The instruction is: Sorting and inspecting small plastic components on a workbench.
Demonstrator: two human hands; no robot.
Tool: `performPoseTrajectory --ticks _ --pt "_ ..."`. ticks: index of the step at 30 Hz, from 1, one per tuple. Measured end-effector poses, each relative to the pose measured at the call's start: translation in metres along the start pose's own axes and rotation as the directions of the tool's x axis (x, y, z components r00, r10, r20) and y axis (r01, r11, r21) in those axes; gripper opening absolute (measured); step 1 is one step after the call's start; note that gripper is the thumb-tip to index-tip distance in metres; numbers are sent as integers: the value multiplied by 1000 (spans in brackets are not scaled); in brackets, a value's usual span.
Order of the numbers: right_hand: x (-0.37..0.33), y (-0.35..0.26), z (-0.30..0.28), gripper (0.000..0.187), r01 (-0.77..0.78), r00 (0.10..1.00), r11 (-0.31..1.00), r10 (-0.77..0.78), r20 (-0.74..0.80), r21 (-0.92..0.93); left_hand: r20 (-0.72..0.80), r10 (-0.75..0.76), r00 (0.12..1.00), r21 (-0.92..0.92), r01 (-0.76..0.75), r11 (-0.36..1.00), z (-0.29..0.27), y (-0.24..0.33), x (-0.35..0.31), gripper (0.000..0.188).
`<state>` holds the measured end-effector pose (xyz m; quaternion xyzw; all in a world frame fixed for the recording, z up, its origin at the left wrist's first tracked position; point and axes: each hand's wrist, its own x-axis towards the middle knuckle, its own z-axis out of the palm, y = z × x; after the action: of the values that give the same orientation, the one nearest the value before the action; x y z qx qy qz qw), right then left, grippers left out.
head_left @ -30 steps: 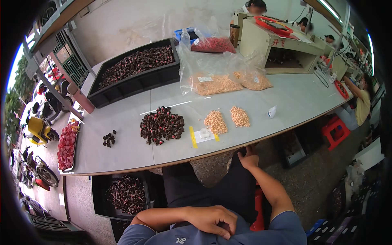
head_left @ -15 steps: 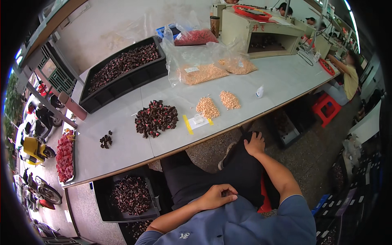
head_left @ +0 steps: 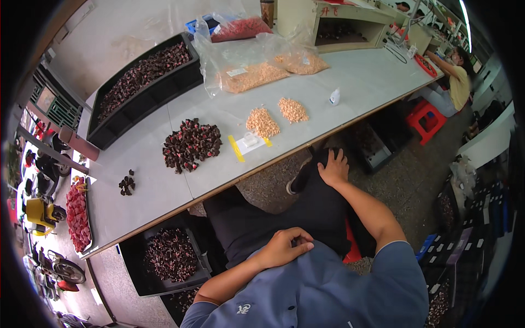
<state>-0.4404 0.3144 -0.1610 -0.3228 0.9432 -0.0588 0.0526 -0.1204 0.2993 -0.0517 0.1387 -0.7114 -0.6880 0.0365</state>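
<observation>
My left hand (head_left: 285,246) rests against my lower belly and lap, its fingers loosely curled, a gap between thumb and fingers, and nothing visible in it. On my right knee lies my right hand (head_left: 334,168), fingers spread and empty. Both are off the table (head_left: 229,170). Nearest on the tabletop is a white card (head_left: 252,144) edged with yellow tape, with a small clear piece (head_left: 250,139) on it. Behind it are two heaps of small tan pieces (head_left: 262,123) (head_left: 293,110). Left of the card is a heap of dark, red-tipped pieces (head_left: 191,145); a smaller dark cluster (head_left: 127,185) lies farther left.
A long black crate (head_left: 147,98) of dark pieces and clear bags of tan pieces (head_left: 254,77) stand behind. A small white bottle (head_left: 334,97) is at right, a tray of pink-red pieces (head_left: 79,216) at left. Below the table edge is a black bin (head_left: 131,268). A co-worker (head_left: 458,82) sits far right.
The view has shifted, so the table and its contents appear farther left and higher. My hands keep their resting places on lap and knee.
</observation>
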Motion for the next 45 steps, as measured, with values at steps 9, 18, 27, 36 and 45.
performPoseTrajectory --ticks 9,18,27,36,45 --pt "-14 31 -15 81 -67 997 998 66 -49 -14 -13 34 999 -24 -34 999 -3 7 4 23" --pt "-29 33 -12 82 -50 994 999 51 -96 13 20 76 997 2 -76 997 -2 5 0 22" --pt "-16 22 -6 80 -30 995 999 28 -94 -17 -32 19 999 -25 -19 999 -5 -2 1 22" --pt "-28 11 -6 74 184 957 980 -161 -242 77 12 -17 1000 31 17 999 -6 4 15 20" --pt "-37 19 7 76 52 996 997 -47 -80 60 -6 -171 985 -29 170 985 -13 -14 1 18"
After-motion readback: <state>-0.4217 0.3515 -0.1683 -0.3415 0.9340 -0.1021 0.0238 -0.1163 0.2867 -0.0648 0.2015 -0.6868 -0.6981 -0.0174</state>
